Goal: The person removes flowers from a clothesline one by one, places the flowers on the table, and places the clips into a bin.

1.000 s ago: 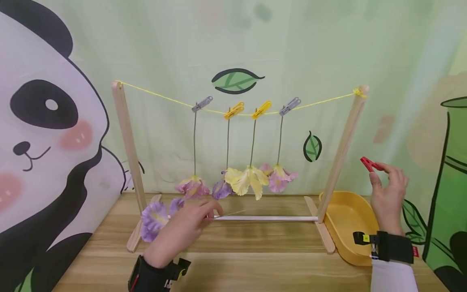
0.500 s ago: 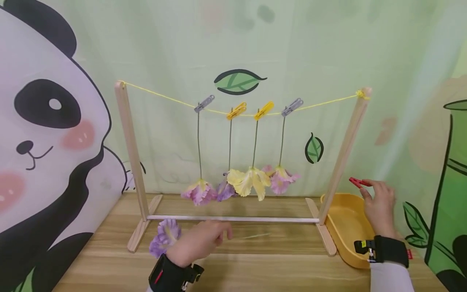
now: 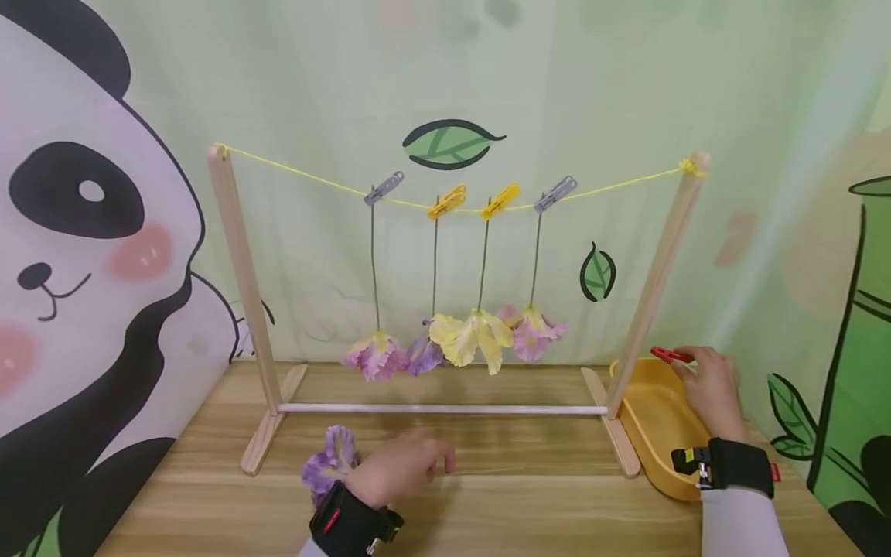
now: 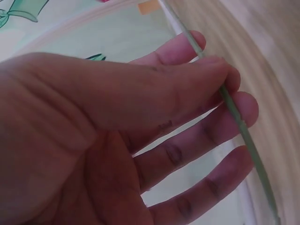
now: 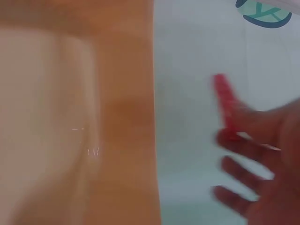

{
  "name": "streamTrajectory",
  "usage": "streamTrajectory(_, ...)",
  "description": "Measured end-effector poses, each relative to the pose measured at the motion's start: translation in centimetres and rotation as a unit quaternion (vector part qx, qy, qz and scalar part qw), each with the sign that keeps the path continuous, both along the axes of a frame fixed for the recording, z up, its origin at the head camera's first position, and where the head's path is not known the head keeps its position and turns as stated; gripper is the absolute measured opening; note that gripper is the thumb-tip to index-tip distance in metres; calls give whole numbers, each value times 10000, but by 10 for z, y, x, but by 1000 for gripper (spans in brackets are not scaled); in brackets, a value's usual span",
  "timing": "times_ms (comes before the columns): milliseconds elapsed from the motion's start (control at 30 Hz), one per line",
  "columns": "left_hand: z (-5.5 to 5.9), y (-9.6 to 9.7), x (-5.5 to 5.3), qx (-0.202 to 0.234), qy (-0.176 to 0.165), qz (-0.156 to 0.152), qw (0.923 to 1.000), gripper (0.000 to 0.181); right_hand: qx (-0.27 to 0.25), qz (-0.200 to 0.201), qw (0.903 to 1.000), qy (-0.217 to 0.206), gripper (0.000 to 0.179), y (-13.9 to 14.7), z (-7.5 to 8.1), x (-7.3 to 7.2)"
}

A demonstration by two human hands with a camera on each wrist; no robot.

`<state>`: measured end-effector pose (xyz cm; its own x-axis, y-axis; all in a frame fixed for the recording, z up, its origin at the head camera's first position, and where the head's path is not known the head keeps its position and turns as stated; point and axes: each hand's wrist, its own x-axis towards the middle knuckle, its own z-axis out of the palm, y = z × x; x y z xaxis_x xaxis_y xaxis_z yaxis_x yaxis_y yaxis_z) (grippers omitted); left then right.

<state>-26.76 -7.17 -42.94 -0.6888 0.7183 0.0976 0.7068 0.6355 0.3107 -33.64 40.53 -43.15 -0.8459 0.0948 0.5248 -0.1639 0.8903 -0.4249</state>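
Low over the table, my left hand [image 3: 402, 466] pinches the green stem [image 4: 241, 124] of a purple artificial flower [image 3: 331, 460] between thumb and fingertips. The bloom shows to the left of that hand in the head view. My right hand [image 3: 711, 387] holds a red clothespin [image 3: 671, 355] between thumb and fingers, over the yellow tray [image 3: 661, 483]; it is blurred in the right wrist view. From a yellow string [image 3: 306, 174], four-sided out of reach of both hands, hang a pink flower [image 3: 377, 357], a yellow flower [image 3: 473, 336] and others, heads down, each clipped by a grey or yellow clothespin [image 3: 501, 201].
The string is tied between two wooden posts [image 3: 240, 278] on flat feet, joined by a white rod [image 3: 445, 410] near the table. Wood-grain tabletop [image 3: 209, 510] spreads in front of the frame. A printed curtain [image 3: 313, 62] with a panda hangs behind.
My left hand has moved right and toward me, bringing the purple flower out in front of the rod. My right hand has come down and left with the red clothespin.
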Motion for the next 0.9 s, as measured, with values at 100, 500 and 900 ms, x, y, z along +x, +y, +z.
streamTrajectory(100,-4,2,-1,-76,52,-46,9999,32,419,57,9942,-989,28,2,0,1)
streamTrajectory(500,-15,6,-1,-454,320,54,9984,35,490,389,9668,-2477,26,7,-5,3)
streamTrajectory(900,-12,2,-2,-183,-175,66,9997,37,513,552,9564,-2822,32,5,5,8)
